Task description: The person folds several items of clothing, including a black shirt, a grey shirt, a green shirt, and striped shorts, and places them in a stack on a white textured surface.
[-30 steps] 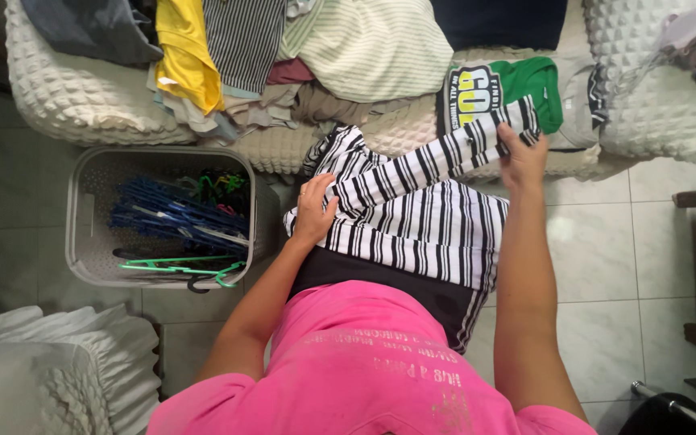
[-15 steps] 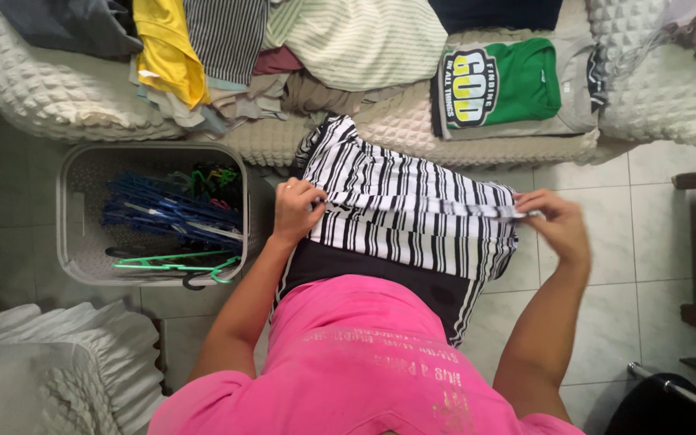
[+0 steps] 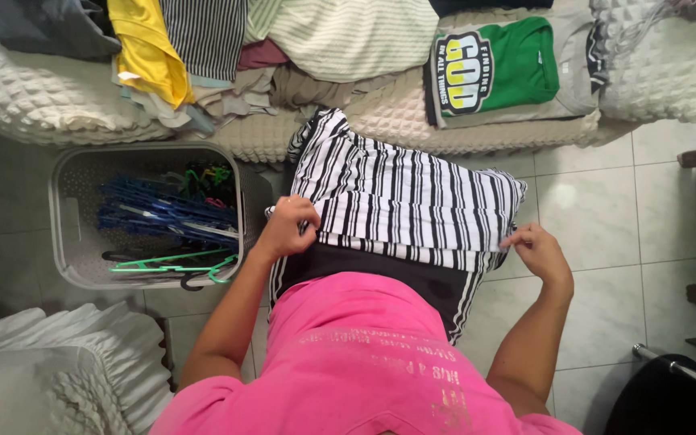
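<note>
Pinching the near edge of a black-and-white striped garment (image 3: 404, 201), the left hand (image 3: 287, 227) and right hand (image 3: 537, 251) each close fingers on a corner, holding the cloth flat across the lap. Left of the left hand sits a grey basket (image 3: 62, 234) of plastic hangers (image 3: 167, 221); beyond the right hand lies a folded green shirt (image 3: 509, 68).

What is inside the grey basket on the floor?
The grey basket holds a heap of clothes hangers: mostly blue hangers, with green hangers near the front and back. The heap covers much of the basket's bottom, so anything beneath it cannot be seen.
</note>
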